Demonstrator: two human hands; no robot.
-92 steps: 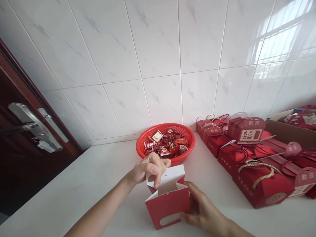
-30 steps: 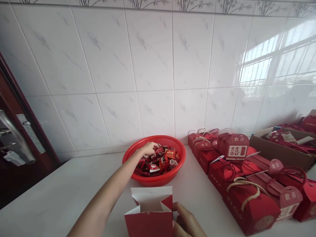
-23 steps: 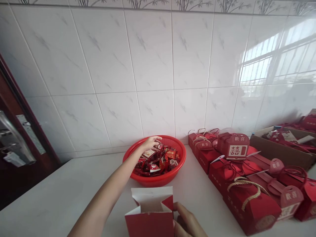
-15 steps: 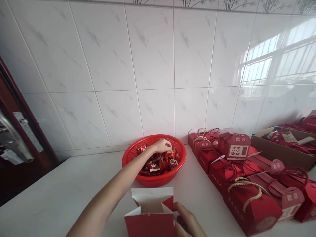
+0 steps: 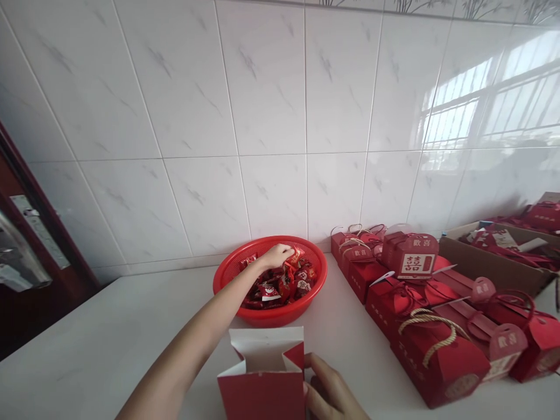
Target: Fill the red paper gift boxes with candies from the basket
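My left hand (image 5: 276, 256) reaches over the red plastic basket (image 5: 271, 318), fingers pinched at the edge of a shiny red-orange wrapped candy (image 5: 297, 254). Beneath it lies a heap of red wrapped candies (image 5: 284, 286), some with white and gold print. In front of the basket stands a red paper gift box (image 5: 262, 396), its top flaps open and its white inside showing. My right hand (image 5: 330, 388) grips this box by its right side, thumb toward the front and fingers behind. The bottom of the box is cut off by the frame.
Several closed red gift boxes (image 5: 441, 356) with cord handles stand close together on the right; one box (image 5: 410, 256) sits on top of others. Behind them is a cardboard carton (image 5: 490, 265) of red pieces. A tiled wall (image 5: 271, 116) backs the white counter (image 5: 131, 326).
My left hand has shifted slightly left over the candies and now has a wrapped candy at its fingertips. The right hand keeps its hold on the box. The whole view has shifted slightly.
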